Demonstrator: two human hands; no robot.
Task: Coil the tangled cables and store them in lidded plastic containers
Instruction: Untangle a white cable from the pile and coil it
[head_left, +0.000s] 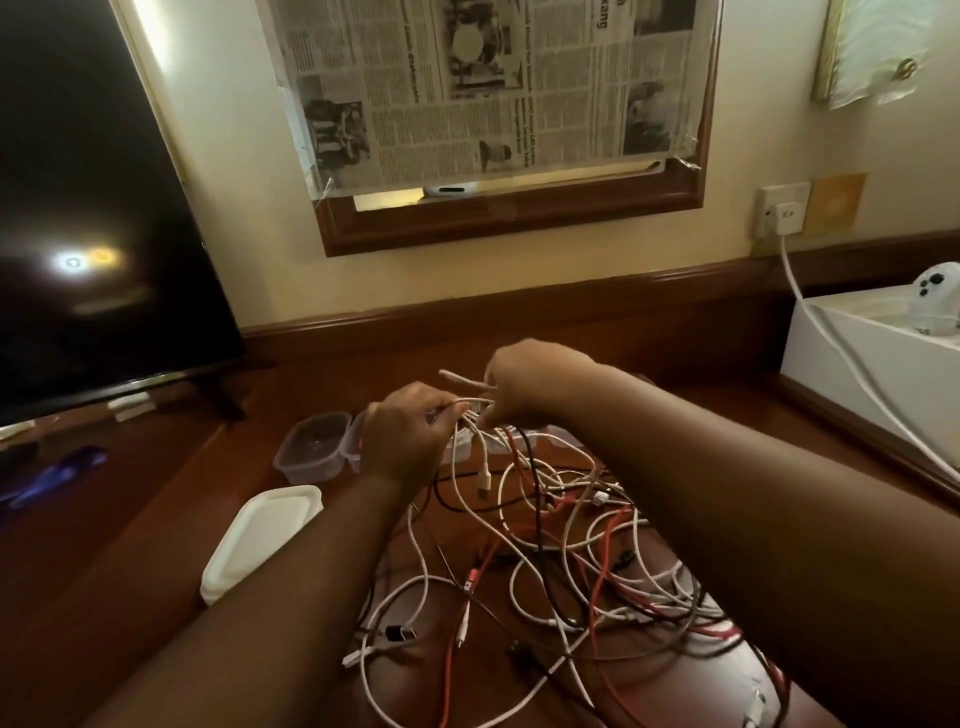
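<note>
A tangle of white, red and black cables sprawls over the dark wooden table. My left hand grips a white cable lifted above the pile. My right hand pinches the same bundle just to the right, with a white plug end sticking out to the left of its fingers. Strands hang from both hands down into the tangle. A clear open plastic container stands left of my left hand. A stack of white lids lies nearer me, partly under my left forearm.
A dark TV screen stands at the left on its foot. A white box sits at the right, with a white power cord running from a wall socket. More clear containers are partly hidden behind my hands.
</note>
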